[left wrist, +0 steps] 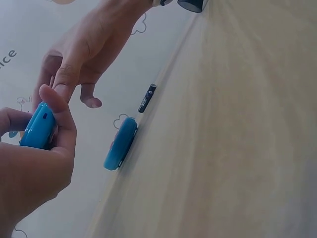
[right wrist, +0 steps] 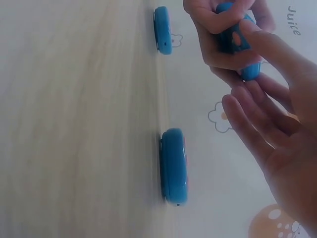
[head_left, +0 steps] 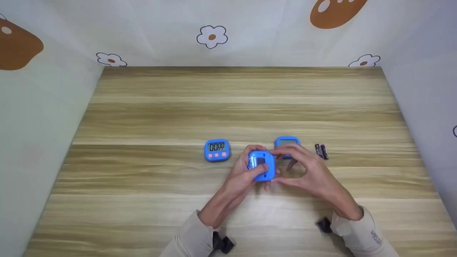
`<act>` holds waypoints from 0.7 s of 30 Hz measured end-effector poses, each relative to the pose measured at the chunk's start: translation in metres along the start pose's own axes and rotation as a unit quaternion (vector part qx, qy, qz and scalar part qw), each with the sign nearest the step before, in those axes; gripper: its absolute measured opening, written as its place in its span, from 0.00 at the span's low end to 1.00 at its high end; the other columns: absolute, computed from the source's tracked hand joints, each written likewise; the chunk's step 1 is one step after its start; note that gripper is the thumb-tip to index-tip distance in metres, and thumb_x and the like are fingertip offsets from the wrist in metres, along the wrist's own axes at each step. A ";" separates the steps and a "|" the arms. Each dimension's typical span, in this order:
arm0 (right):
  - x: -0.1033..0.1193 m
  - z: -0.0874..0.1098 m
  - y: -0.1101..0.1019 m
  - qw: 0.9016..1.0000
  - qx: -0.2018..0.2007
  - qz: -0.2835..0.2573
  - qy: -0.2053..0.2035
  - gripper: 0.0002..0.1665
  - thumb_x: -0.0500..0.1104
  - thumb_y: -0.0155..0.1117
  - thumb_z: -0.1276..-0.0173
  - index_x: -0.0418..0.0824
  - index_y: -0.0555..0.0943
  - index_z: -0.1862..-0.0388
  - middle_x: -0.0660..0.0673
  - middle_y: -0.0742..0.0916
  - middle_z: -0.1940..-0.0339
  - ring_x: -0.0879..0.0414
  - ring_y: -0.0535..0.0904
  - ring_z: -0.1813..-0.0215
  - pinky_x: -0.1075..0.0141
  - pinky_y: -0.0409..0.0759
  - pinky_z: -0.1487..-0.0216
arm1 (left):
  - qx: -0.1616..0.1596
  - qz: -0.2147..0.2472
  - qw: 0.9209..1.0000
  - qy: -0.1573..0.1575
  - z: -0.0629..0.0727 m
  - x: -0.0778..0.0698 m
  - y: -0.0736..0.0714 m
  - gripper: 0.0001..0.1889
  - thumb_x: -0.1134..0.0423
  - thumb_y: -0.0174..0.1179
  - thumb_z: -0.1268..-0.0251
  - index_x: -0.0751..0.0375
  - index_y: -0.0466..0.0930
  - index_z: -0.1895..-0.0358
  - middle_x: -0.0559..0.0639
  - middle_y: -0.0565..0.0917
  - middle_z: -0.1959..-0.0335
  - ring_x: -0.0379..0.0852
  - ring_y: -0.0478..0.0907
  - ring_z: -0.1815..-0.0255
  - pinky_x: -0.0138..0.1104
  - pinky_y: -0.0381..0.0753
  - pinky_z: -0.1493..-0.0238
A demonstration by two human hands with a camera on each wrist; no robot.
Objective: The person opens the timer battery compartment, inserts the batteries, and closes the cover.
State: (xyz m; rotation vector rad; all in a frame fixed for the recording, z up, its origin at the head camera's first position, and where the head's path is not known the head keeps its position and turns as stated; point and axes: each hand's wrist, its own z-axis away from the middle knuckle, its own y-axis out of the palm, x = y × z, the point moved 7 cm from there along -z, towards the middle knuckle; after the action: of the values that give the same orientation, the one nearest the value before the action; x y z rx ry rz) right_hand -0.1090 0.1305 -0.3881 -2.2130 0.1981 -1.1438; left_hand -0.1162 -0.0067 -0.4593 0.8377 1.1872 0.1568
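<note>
My left hand (head_left: 240, 178) grips a blue digital kitchen timer (head_left: 271, 166) with its back turned up. The left thumb lies across the back, over a dark rectangular patch; the other fingers support it from below. At the timer's right side, my right hand (head_left: 311, 173) pinches its edge, index finger at the upper corner and thumb at the lower one. In the right wrist view a pink button shows on the underside of the held timer (right wrist: 249, 72). The right hand's remaining fingers are spread loosely.
Left of the hands lies a blue timer (head_left: 217, 150) reading 00:00, with pink buttons. Another blue timer (head_left: 287, 141) with a blank screen lies behind the right hand, partly hidden. Two small dark batteries (head_left: 324, 152) lie to its right on the wooden table (head_left: 178, 114). Patterned walls border the table.
</note>
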 end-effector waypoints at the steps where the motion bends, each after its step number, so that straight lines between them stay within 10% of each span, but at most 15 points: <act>1: -0.003 0.001 0.001 1.000 0.000 0.003 -0.002 0.39 0.38 0.85 0.57 0.42 0.80 0.42 0.48 0.82 0.44 0.52 0.77 0.42 0.70 0.72 0.40 | -0.001 -0.003 1.000 -0.001 0.000 0.000 0.000 0.22 0.74 0.56 0.34 0.62 0.59 0.40 0.77 0.69 0.41 0.62 0.81 0.54 0.35 0.78 0.78; 11: -0.012 0.007 0.000 0.999 0.036 0.025 0.007 0.43 0.45 0.83 0.52 0.50 0.76 0.35 0.51 0.79 0.38 0.51 0.73 0.36 0.63 0.72 0.36 | -0.009 -0.002 1.000 0.008 0.000 0.000 -0.001 0.24 0.75 0.59 0.36 0.61 0.62 0.40 0.65 0.73 0.45 0.55 0.78 0.59 0.37 0.81 0.77; 21: -0.017 0.007 -0.002 0.998 0.056 -0.011 0.034 0.35 0.45 0.82 0.50 0.48 0.78 0.43 0.54 0.81 0.46 0.55 0.77 0.46 0.61 0.76 0.45 | 0.007 -0.118 0.993 0.017 -0.002 -0.003 0.000 0.26 0.73 0.63 0.37 0.61 0.63 0.39 0.60 0.71 0.39 0.56 0.74 0.45 0.42 0.85 0.64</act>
State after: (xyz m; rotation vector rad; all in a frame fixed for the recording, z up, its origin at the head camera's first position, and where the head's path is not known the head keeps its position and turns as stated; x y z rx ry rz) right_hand -0.1143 0.1421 -0.4011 -2.0855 0.1346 -1.2148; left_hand -0.1187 -0.0074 -0.4568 0.7026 1.3107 -0.0300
